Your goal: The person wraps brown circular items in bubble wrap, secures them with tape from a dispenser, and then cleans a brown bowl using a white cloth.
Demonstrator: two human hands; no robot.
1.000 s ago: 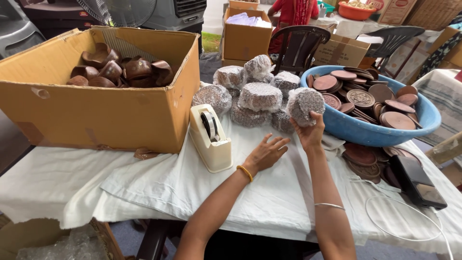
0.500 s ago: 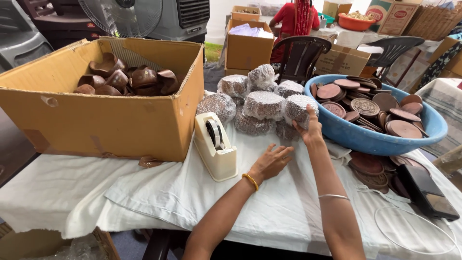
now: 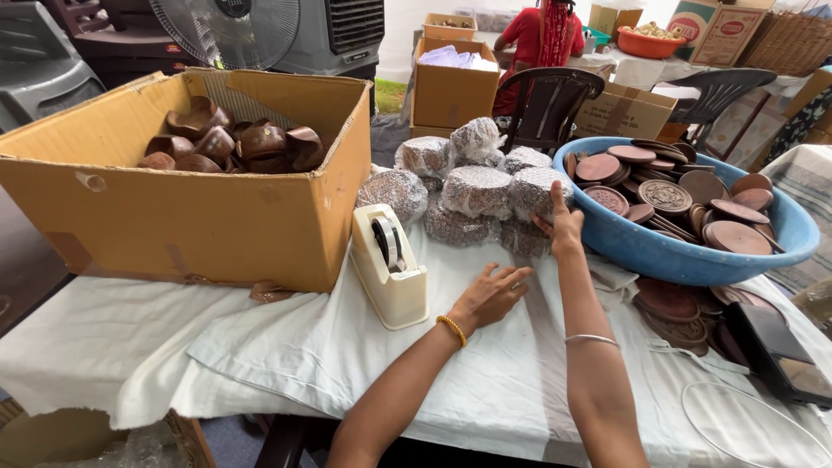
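Note:
My right hand [image 3: 562, 224] rests against a bubble-wrapped round bundle [image 3: 536, 192] at the right end of a pile of wrapped bundles [image 3: 472, 189]. The fingers press its side; it stays in the pile. My left hand [image 3: 490, 295] lies open on the white cloth [image 3: 347, 355], fingers spread, just right of a cream tape dispenser [image 3: 388, 264]. It holds nothing.
A large cardboard box [image 3: 199, 208] with brown wooden bowls stands at the left. A blue basin [image 3: 676, 251] of round wooden lids sits at the right, more lids beside it. A black flat object [image 3: 776, 351] lies at the right edge. A person in red sits behind, by dark chairs.
My right hand has stayed on the wrapped bundle. My left hand has slid a little toward the pile. The camera has moved closer.

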